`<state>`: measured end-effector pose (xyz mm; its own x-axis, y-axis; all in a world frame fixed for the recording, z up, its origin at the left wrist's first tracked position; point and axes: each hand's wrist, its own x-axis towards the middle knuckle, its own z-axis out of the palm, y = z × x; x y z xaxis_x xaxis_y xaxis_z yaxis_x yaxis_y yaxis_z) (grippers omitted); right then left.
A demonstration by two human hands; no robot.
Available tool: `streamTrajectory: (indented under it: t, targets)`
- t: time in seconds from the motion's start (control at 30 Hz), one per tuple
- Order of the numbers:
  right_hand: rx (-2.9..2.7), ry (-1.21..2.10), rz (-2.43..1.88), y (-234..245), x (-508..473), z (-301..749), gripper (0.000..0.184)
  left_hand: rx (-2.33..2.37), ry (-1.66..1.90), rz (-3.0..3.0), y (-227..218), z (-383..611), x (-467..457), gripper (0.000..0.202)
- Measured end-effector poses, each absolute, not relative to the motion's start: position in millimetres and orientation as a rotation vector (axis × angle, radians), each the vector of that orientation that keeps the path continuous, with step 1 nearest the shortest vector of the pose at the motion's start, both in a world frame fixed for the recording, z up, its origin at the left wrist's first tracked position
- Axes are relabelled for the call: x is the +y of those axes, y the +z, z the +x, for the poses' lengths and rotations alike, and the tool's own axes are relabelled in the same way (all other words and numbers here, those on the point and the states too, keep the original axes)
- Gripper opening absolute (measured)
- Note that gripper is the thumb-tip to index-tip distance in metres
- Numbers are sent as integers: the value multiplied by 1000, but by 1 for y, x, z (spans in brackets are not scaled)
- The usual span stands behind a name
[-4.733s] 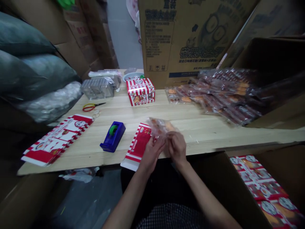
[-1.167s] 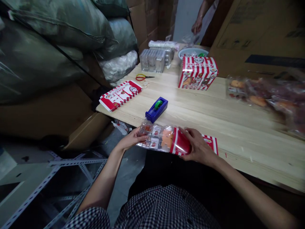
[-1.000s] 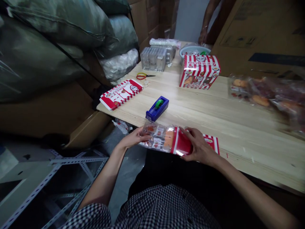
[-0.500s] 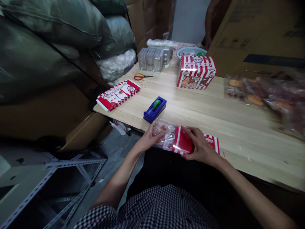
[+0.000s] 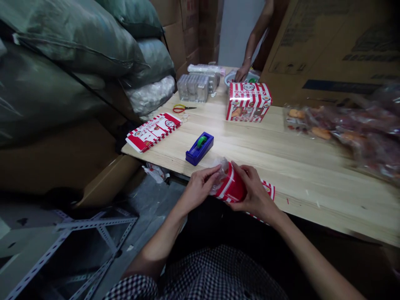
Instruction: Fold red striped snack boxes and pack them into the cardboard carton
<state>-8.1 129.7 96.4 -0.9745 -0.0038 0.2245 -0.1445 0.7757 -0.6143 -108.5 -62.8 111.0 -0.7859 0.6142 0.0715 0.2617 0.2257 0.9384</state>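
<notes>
A red-and-white striped carton (image 5: 235, 187) lies on its side at the table's near edge. My right hand (image 5: 255, 192) is closed around it, thumb below and fingers over the top. At the carton's left end, my left hand (image 5: 200, 186) pinches a clear plastic bag (image 5: 222, 171), which is partly inside the carton. What the bag holds is mostly hidden. Just beyond my left hand stands a blue tape dispenser (image 5: 195, 155) with a green roll. Part of the carton's far right end shows past my right hand.
Flattened striped cartons (image 5: 153, 131) lie at the left edge, near yellow-and-red scissors (image 5: 179, 108). An assembled carton (image 5: 249, 103) stands at the back, before a bowl (image 5: 229, 79) that another person's hand (image 5: 242, 73) reaches into. Clear plastic boxes (image 5: 193, 88) and bagged toy-like pieces (image 5: 350, 129) flank the table.
The plastic bag has gone further into the carton, and my left hand has moved right, up to its opening. The other person's hand has come down into the bowl.
</notes>
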Motion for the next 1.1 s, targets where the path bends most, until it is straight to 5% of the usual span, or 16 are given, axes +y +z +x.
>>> streamTrajectory:
  t: [0.2, 0.33, 0.53, 0.67, 0.77, 1.1]
  targets:
    - [-2565, 1159, -157, 104, 127, 15, 116, 2586, 1714, 897, 115, -135, -69, 41]
    - [-2374, 1373, -406, 107, 114, 33, 119, 2975, 1461, 816, 73, -190, -77, 84]
    - [-2127, 1428, -780, 90, 75, 56, 125, 3023, 1467, 737, 57, -210, -75, 68]
    - [-1982, 1345, -1030, 72, 55, 67, 128, 2324, 1859, 782, 91, -122, -63, 65]
    - [-2002, 1329, -1046, 66, 45, 77, 129, 1727, 1744, 690, 101, -53, -53, 78]
    - [-2037, 1514, -581, 77, 95, 106, 48, 2071, 1658, 910, 72, -35, -63, 69]
